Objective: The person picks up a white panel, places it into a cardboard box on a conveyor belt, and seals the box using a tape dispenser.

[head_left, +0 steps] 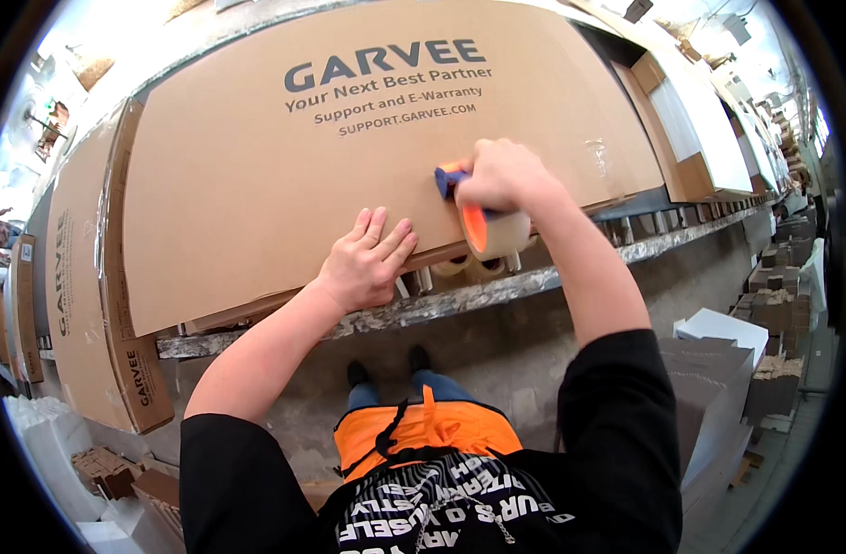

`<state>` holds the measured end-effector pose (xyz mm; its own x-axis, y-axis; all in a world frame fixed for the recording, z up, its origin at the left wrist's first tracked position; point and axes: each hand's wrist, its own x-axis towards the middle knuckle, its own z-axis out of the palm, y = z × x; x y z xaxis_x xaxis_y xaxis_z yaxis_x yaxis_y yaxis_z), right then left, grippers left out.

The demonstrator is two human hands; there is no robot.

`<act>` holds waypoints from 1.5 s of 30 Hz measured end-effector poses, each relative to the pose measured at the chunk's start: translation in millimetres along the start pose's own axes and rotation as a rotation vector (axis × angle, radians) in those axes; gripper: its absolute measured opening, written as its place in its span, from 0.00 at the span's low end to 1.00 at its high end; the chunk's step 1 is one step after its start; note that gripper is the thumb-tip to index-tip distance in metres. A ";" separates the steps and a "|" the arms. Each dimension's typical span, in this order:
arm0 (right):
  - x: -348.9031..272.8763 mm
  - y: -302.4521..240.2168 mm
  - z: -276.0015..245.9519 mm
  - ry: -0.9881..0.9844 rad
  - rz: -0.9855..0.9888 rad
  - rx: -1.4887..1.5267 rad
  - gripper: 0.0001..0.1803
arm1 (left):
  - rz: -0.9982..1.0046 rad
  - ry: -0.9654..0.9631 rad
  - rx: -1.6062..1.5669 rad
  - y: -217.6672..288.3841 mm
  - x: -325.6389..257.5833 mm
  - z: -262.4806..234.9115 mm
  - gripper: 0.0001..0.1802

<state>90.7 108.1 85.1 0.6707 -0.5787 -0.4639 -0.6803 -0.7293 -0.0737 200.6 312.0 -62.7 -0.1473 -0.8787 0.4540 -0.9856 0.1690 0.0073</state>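
Two hands were on the large flat brown cardboard box (257,157) lying across the roller conveyor (478,295), my worktop. My left hand (366,263) lay flat and released, fingers spread, pressing down the box's near edge. My right hand (504,175) was clenched in a grip around the handle of the orange and blue tape dispenser (474,217), with its roll of clear packing tape (501,235) hanging just over the same near edge, to the right of my left hand. Dispenser touched the box top near the edge. Another brown carton (81,277) stood on its side at my left, close against the big box. Stacks of white flat cartons (718,332) sat on the floor at my right. Orange apron (423,434) visible below.
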 end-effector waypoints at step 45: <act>-103.7 -268.4 150.9 -0.108 0.061 -0.047 0.17 | -0.232 0.080 -0.010 -116.2 -261.3 -122.8 0.37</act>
<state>159.1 418.9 19.7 0.5912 -0.5814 -0.5589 -0.7025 -0.7117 -0.0027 363.8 576.8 -72.8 0.0908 -0.8564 0.5082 -0.9913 -0.0286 0.1288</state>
